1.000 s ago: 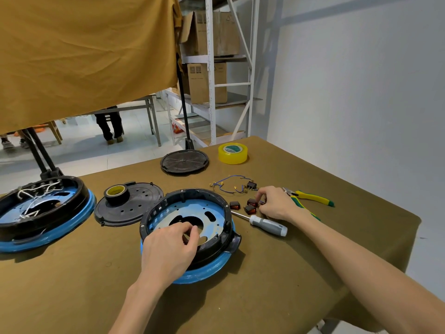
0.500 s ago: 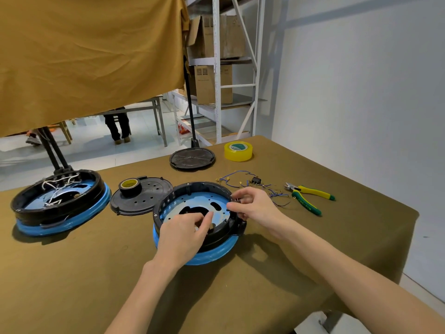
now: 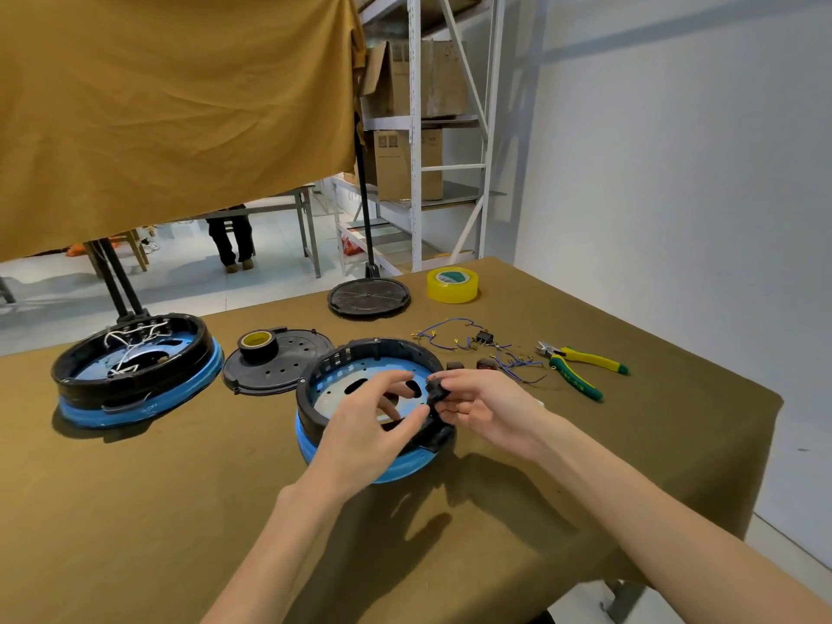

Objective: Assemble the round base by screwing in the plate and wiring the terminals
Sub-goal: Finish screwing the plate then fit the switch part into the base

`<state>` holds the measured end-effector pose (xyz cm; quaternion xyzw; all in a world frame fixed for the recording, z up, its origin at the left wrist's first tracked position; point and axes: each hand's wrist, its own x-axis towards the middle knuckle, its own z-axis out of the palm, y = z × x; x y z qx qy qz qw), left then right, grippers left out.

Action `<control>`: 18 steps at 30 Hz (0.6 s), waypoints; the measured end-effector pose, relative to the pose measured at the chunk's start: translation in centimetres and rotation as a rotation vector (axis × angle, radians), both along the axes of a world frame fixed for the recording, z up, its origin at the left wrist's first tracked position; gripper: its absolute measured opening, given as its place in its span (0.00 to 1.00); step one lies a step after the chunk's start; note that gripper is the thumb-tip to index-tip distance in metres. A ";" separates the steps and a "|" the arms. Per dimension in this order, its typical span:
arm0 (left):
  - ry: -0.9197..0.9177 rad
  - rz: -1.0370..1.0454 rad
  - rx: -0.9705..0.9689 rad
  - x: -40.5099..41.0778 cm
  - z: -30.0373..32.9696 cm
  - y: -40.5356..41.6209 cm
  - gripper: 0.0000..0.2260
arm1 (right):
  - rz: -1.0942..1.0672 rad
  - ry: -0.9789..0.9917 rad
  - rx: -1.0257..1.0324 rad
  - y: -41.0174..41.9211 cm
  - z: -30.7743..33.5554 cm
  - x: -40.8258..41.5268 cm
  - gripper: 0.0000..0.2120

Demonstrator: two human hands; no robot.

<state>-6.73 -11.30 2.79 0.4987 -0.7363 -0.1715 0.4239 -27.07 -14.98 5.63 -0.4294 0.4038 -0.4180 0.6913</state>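
Round base: black plastic ring on a blue rim, lying flat with its open side up on the olive-brown cloth table; a light metal plate with dark cut-outs lies inside it.
Handle lug: a black tab sticks out of the base toward the right hand.
Left hand: hovers over the near part of the base, fingers loosely curled, thumb reaching toward the small part; I cannot tell whether it touches it.
Right hand: pinches a small black part at the right rim of the base.
Right of base: two small dark blocks, blue wires with brass terminals, then yellow-and-green pliers whose lettering is too small to read.
Behind base: perforated black disc carrying a roll of dark tape, a flat black round cover, a yellow tape roll with a green label, unreadable.
Left of base: a second black-and-blue base with white wires, well apart.
Room: bare cloth lies in front of the base; the table edge falls away beyond the pliers.
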 end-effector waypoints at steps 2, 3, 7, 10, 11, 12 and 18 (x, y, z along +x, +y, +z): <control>-0.001 -0.022 0.007 -1.0 0.0 -0.1 0.20 | 0.010 0.048 -0.063 0.2 -0.4 0.0 0.09; -0.009 -0.022 -0.005 -1.3 0.1 -0.2 0.19 | 0.020 0.073 -0.097 0.3 -0.6 0.0 0.09; 0.089 -0.001 -0.022 -1.7 -0.1 -0.8 0.14 | 0.053 -0.012 -0.103 0.1 -0.7 -0.6 0.12; 0.220 -0.040 0.071 -1.2 -0.2 -1.4 0.10 | 0.088 -0.058 -0.124 -0.2 -0.3 -1.5 0.12; 0.231 -0.060 0.092 -1.2 -0.2 -1.5 0.10 | 0.100 -0.011 -0.179 -0.3 -0.3 -1.6 0.11; 0.232 -0.079 0.105 -1.1 -0.2 -1.6 0.10 | 0.104 0.044 -0.244 -0.4 -0.3 -1.7 0.09; 0.219 -0.082 0.146 -0.8 0.0 -1.8 0.12 | 0.042 0.318 -0.525 -1.4 -0.9 -1.0 0.07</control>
